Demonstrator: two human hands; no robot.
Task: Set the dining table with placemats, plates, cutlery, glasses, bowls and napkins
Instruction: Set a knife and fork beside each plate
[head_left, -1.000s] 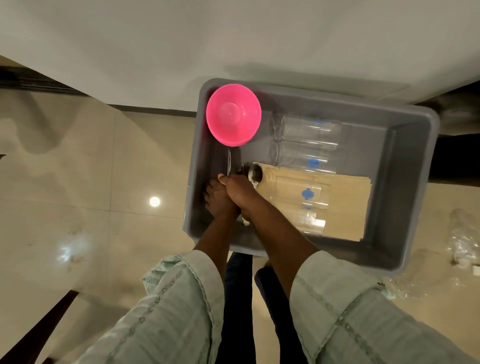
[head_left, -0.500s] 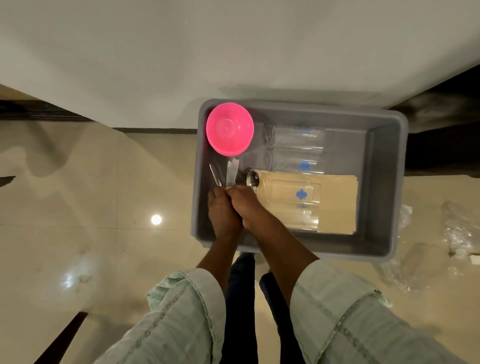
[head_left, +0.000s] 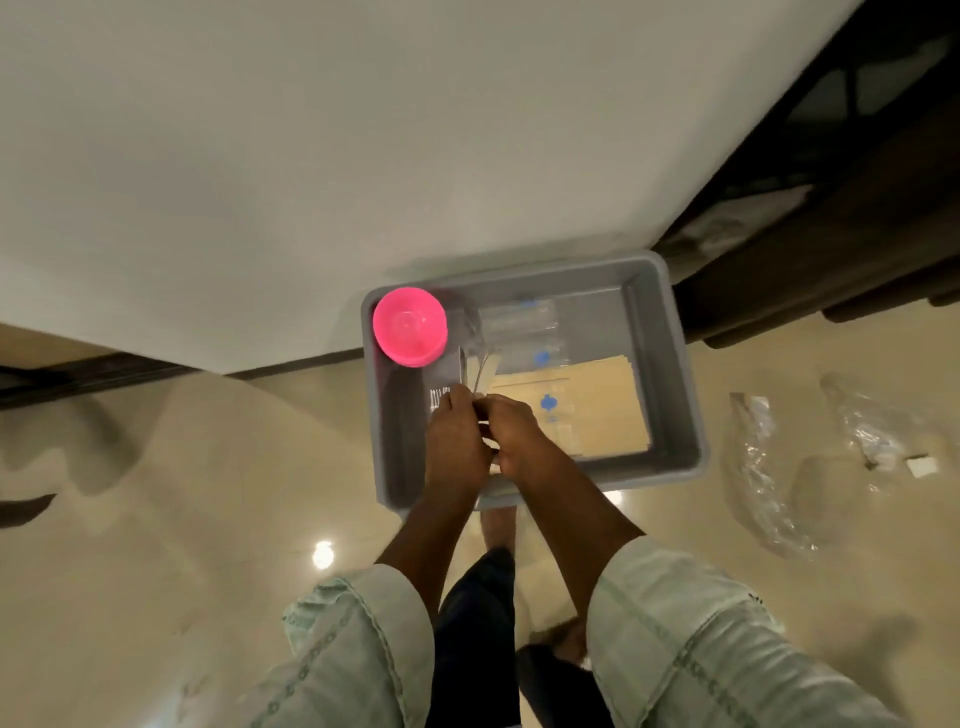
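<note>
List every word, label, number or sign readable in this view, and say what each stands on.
No readable text anywhere.
Blue marks on the clear glasses lying in the grey tub: printed shapes, too blurred to tell any lettering.
White tag by the plastic wrap on the floor: too small to read.
Pink bowl, beige placemats: no marking visible.

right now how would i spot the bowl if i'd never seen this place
Find the grey bin on the floor at the foot of the white wall. The pink bowl sits in its far left corner, beyond both hands. It is the only bright, round thing among clear glasses and tan mats.
</note>
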